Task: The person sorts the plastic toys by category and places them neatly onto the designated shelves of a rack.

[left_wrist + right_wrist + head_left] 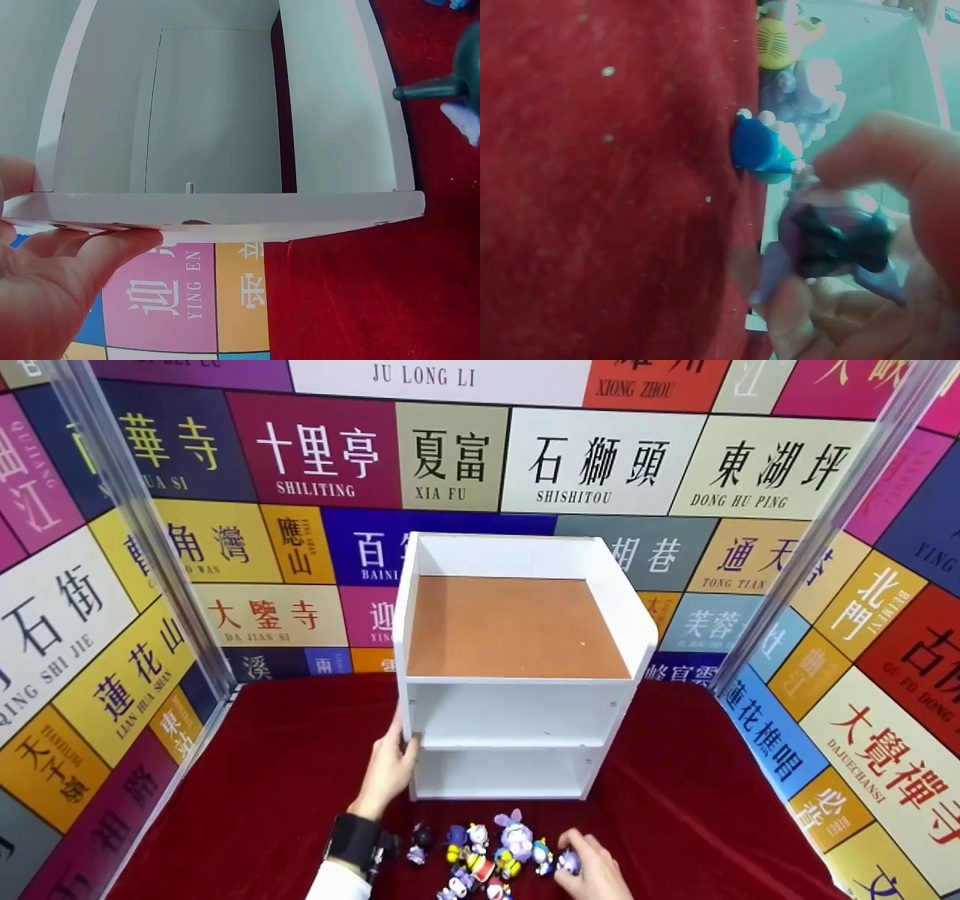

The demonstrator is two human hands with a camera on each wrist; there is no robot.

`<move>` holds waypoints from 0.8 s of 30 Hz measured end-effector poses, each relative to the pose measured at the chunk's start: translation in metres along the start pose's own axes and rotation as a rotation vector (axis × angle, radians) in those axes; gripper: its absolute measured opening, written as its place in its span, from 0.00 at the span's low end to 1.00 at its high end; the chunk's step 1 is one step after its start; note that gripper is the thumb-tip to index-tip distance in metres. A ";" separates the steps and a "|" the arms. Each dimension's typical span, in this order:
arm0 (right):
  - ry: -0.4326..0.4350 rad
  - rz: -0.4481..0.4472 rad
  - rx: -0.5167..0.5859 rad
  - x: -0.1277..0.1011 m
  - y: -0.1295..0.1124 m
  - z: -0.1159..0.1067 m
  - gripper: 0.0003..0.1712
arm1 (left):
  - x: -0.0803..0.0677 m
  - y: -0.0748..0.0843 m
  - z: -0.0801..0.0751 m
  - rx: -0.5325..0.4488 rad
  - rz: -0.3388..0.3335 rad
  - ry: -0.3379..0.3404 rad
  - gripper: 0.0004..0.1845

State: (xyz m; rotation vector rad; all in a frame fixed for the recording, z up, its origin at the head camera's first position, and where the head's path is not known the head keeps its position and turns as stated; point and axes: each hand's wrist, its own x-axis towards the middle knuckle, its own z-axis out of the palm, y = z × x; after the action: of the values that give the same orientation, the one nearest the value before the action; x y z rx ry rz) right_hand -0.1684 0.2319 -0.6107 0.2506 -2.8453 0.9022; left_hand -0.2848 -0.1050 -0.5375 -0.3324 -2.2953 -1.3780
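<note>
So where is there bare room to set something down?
On the white shelf, the brown top is bare inside raised walls, and both compartments look empty. The red cloth is free left of the left hand and right of the shelf. It's crowded in front of the shelf, with figurines beside the right hand.

Beyond the left hand [390,763], and to its left and right, we see lettered walls [600,465] in many colours; metal posts [831,510] stand where they meet, and red cloth [300,750] spreads below it.
</note>
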 end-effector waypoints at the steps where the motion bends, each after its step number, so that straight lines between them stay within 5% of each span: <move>1: 0.032 0.019 0.007 0.001 -0.001 -0.001 0.21 | 0.000 0.000 0.000 0.011 0.008 0.006 0.35; 12: 0.264 0.043 0.092 0.008 -0.011 -0.020 0.32 | -0.002 0.000 0.002 -0.008 0.003 0.004 0.35; 19: 0.271 0.139 0.274 0.014 -0.020 -0.035 0.32 | -0.001 0.001 0.001 0.019 -0.001 0.000 0.33; 24: 0.288 0.130 0.314 0.016 -0.024 -0.042 0.33 | -0.001 0.001 0.001 0.020 0.001 0.003 0.34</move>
State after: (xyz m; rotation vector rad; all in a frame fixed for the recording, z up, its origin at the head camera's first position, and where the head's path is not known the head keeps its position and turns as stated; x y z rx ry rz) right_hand -0.1758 0.2352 -0.5601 -0.0319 -2.4723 1.2951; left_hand -0.2837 -0.1034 -0.5382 -0.3256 -2.3046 -1.3535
